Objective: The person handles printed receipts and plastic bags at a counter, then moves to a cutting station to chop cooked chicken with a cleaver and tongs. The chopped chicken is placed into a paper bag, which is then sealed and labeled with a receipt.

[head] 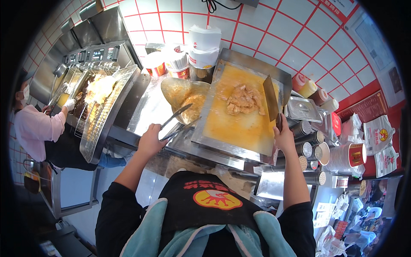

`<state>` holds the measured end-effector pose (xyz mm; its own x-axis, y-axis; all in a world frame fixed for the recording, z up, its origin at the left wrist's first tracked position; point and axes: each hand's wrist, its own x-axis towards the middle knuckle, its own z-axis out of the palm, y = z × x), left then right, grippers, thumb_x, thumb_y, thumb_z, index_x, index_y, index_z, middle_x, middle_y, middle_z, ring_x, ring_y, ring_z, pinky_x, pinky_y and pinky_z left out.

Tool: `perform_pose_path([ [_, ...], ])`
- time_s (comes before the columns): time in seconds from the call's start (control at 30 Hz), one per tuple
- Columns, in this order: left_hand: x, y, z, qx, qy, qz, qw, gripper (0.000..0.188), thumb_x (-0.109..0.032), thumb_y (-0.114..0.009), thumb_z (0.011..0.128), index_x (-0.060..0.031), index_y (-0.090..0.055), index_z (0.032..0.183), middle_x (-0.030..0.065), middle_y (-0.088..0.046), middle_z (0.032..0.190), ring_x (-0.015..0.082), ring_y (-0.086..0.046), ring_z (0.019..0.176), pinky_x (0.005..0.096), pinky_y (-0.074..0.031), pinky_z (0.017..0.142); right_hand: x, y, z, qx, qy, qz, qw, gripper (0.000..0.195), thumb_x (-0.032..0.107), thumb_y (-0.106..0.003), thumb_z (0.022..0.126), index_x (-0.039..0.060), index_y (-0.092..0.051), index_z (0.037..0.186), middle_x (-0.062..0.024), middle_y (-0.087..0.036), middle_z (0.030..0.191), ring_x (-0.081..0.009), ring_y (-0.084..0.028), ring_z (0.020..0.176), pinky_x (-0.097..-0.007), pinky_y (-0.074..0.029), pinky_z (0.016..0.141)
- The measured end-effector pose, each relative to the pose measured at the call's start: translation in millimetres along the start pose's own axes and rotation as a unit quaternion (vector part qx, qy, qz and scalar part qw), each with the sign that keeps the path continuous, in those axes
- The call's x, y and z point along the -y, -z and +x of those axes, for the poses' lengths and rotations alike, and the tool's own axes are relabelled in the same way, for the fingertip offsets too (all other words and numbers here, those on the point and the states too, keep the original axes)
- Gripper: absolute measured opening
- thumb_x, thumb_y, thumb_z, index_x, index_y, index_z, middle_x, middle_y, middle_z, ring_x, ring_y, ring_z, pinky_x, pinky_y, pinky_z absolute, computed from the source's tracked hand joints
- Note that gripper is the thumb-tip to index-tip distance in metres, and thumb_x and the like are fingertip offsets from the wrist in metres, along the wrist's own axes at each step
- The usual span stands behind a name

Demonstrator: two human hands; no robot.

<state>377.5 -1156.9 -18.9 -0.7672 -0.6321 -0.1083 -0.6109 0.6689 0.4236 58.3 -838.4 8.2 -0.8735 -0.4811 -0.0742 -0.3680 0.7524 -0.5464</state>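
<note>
My left hand (151, 140) grips a pair of metal tongs (176, 114), their arms spread apart near a metal scoop (175, 90) with orange-brown seasoning in it. A cleaver (271, 98) is in my right hand (284, 136), its blade upright over the right side of a yellow cutting board (221, 130). On that board lies a piece of breaded fried meat (244, 100), apart from both the blade and the tongs. A steel tray with raised back and right walls (257, 63) surrounds the board.
At left a co-worker (40, 131) in a face mask and white glove stands at a deep fryer with a wire draining rack (91, 120). Paper bags (204, 40) stand behind the scoop. To the right are shaker canisters (301, 128), squeeze bottles (309, 88) and stacked paper cups (345, 155).
</note>
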Motion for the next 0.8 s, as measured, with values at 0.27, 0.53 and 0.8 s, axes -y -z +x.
perform_pose_path([
  [0.27,-124,-21,44,0.173,-0.241,-0.026,0.954,0.052,-0.039,-0.066,0.074,-0.0054,-0.050,0.110,0.0199,-0.058,0.094,0.0358,-0.057,0.089,0.0414,-0.046,0.074,17,7,19,0.036,0.092,-0.050,0.994,0.060,0.016,-0.057,0.080,0.0200,-0.031,0.133,-0.0261,-0.059,0.091,-0.0421,-0.057,0.085,-0.0446,-0.045,0.074],
  [0.53,-91,-29,94,0.155,-0.241,0.054,0.957,0.048,-0.050,-0.059,0.075,-0.0057,-0.056,0.093,0.0156,-0.061,0.085,0.0345,-0.059,0.080,0.0421,-0.046,0.068,42,10,14,0.142,0.110,-0.088,0.980,0.064,0.013,-0.060,0.078,0.0198,-0.031,0.134,-0.0237,-0.059,0.092,-0.0395,-0.058,0.084,-0.0402,-0.046,0.073],
  [0.8,-25,3,84,0.121,-0.233,0.091,0.961,0.051,-0.051,-0.061,0.073,-0.0082,-0.056,0.100,0.0148,-0.060,0.084,0.0324,-0.059,0.079,0.0407,-0.046,0.070,82,-3,15,0.188,0.223,-0.140,0.946,0.065,0.015,-0.061,0.078,0.0239,-0.030,0.135,-0.0188,-0.060,0.079,-0.0364,-0.059,0.071,-0.0407,-0.047,0.065],
])
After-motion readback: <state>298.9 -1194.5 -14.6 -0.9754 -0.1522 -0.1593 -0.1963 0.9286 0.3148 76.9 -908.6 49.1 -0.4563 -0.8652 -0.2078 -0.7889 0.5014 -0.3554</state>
